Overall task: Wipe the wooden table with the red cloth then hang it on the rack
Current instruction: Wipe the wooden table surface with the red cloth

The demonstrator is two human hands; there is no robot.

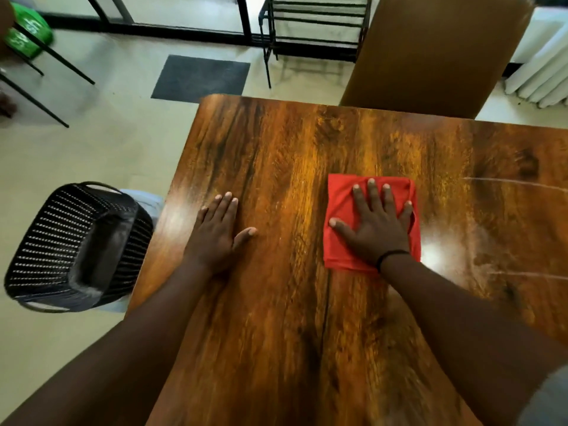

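Note:
A folded red cloth (339, 195) lies flat on the glossy wooden table (292, 155), right of centre. My right hand (376, 226) presses on top of it with fingers spread and straight, a black band at the wrist. My left hand (216, 232) rests palm down on the bare wood to the left of the cloth, fingers straight, holding nothing. A black metal rack (316, 20) with horizontal bars stands on the floor beyond the table's far edge.
A black woven basket (76, 244) sits on a pale stool off the table's left edge. A brown chair back (436, 50) stands at the far side. A dark floor mat (199, 78) lies on the tiles. Pale streaks (516, 184) mark the table's right part.

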